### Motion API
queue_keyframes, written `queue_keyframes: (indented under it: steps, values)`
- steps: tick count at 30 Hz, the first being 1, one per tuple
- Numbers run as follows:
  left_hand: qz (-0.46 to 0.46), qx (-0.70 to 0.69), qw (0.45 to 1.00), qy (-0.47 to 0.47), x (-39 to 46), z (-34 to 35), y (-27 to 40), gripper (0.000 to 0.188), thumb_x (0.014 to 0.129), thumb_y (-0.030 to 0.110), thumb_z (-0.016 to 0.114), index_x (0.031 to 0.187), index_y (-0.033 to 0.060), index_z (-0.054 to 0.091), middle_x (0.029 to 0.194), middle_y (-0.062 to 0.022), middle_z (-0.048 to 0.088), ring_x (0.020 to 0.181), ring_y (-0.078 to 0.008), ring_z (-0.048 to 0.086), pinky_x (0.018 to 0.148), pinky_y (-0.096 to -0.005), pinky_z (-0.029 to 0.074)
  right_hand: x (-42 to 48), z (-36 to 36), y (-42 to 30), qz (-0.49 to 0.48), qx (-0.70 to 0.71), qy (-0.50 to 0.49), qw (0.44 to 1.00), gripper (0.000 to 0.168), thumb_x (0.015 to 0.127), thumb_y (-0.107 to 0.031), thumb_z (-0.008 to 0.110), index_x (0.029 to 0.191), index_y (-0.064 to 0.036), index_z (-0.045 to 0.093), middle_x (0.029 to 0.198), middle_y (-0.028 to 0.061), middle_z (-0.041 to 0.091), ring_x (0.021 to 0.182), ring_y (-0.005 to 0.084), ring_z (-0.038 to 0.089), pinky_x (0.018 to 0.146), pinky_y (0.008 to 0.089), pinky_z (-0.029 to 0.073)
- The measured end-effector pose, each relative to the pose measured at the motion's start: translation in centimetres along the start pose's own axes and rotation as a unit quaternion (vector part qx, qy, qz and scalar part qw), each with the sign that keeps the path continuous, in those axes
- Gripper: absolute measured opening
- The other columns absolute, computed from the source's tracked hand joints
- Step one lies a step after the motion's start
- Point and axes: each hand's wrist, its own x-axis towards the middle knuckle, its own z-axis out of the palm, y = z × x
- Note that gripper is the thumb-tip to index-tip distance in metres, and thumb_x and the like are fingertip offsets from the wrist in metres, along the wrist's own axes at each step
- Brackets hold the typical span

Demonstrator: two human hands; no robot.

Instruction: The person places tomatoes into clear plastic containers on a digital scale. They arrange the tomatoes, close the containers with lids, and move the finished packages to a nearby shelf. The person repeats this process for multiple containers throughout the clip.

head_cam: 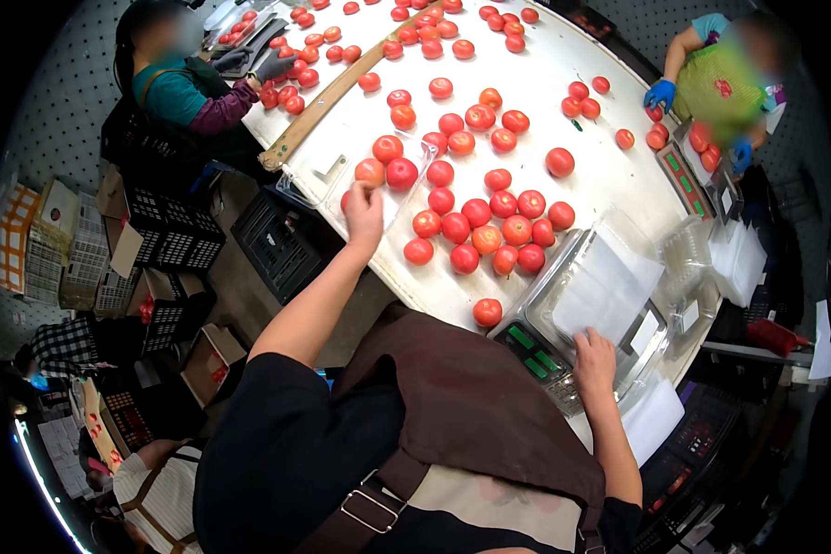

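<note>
At the near edge of a white table (415,291), my left hand (365,211) is at a clear plastic tray (415,179) with several red tomatoes (401,174). Its fingers touch or nearly touch a tomato partly hidden behind them; whether they grip it is unclear. My right hand (593,360) rests on the near rim of a clear plastic container (573,313) on the digital scale (526,345). A white liner sheet (606,284) lies in that container, its edge by my right fingertips. Loose tomatoes (486,239) lie between the two hands.
A wooden strip (332,93) crosses the table at left. One person (180,97) handles tomatoes beyond it; another (720,83) in blue gloves stands by a second scale (684,181). Empty clear containers (685,266) are right of my scale. Black crates (277,239) stand below the table's left side.
</note>
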Motion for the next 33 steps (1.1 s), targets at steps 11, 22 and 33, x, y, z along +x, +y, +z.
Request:
queue_keyframes:
  steps: [11, 22, 33]
  values:
    - [0.097, 0.034, 0.961, -0.259, 6.3, 22.9, 8.0, 0.032, 0.084, 0.020, 0.064, 0.109, 0.0045, 0.052, 0.104, -0.0198, 0.059, 0.098, -0.0366, 0.060, 0.083, -0.0464, 0.049, -1.4, -5.3, -1.6, 0.079, 0.037, 0.115, 0.990, 0.025, 0.078, 0.002, 0.060, 0.102, -0.003, 0.064, 0.123, 0.0209, 0.060, 0.101, 0.0376, 0.059, 0.090, 0.0450, 0.045]
    - [0.139, 0.265, 0.824, -0.481, 6.2, 39.6, 8.5, 0.069, 0.080, 0.034, 0.071, 0.142, 0.0204, 0.043, 0.134, -0.0190, 0.040, 0.121, -0.0416, 0.045, 0.099, -0.0528, 0.045, 1.4, -11.3, 0.3, 0.105, -0.044, 0.144, 0.983, 0.026, 0.077, 0.003, 0.061, 0.102, -0.002, 0.065, 0.123, 0.0217, 0.060, 0.101, 0.0386, 0.059, 0.090, 0.0449, 0.046]
    - [0.140, 0.090, 0.927, -0.336, 4.6, 33.8, 6.3, 0.061, 0.075, 0.023, 0.073, 0.131, 0.0088, 0.054, 0.129, -0.0244, 0.050, 0.118, -0.0431, 0.049, 0.104, -0.0456, 0.041, 23.4, -5.4, 9.3, 0.010, -0.036, 0.118, 0.992, 0.015, 0.086, -0.002, 0.051, 0.096, -0.003, 0.061, 0.108, 0.0194, 0.063, 0.096, 0.0390, 0.061, 0.082, 0.0462, 0.048]
